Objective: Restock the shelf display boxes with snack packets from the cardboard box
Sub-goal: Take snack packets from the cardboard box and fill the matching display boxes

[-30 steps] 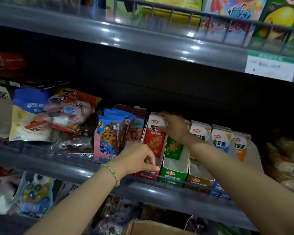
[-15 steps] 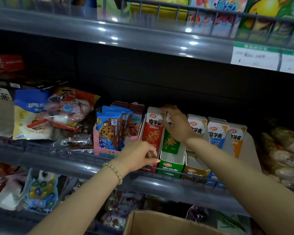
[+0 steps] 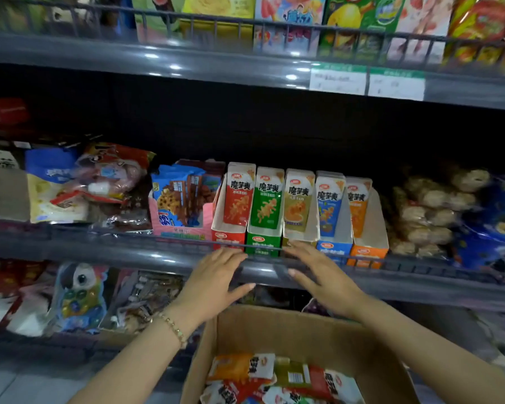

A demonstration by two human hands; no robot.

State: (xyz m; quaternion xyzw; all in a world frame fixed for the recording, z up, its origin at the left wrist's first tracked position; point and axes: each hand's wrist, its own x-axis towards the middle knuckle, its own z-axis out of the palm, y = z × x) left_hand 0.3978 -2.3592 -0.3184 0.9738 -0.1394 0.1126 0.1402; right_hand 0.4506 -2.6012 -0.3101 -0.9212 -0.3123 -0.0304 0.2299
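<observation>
Several narrow display boxes stand side by side on the middle shelf: a red box [image 3: 227, 236], a green box [image 3: 262, 242], a khaki one [image 3: 299, 234], a blue box [image 3: 331, 247] and an orange box [image 3: 367, 252]. Upright snack packets fill each. Below, a cardboard box [image 3: 292, 328] holds loose mixed packets [image 3: 274, 377]. My left hand [image 3: 216, 282] and my right hand [image 3: 321, 277] hover with fingers spread in front of the shelf's rail, above the cardboard box. Neither holds anything.
A pink box of cookie packs [image 3: 181, 205] stands left of the red box. Bagged snacks [image 3: 79, 185] lie further left, and bagged round snacks [image 3: 432, 211] to the right. The upper shelf [image 3: 245, 62] overhangs. Toy packs [image 3: 79, 298] hang on the lower level.
Both hands have drawn back from the display boxes and down to the shelf's front rail, fingers now spread. The view has tilted down, showing the cardboard box and its packets.
</observation>
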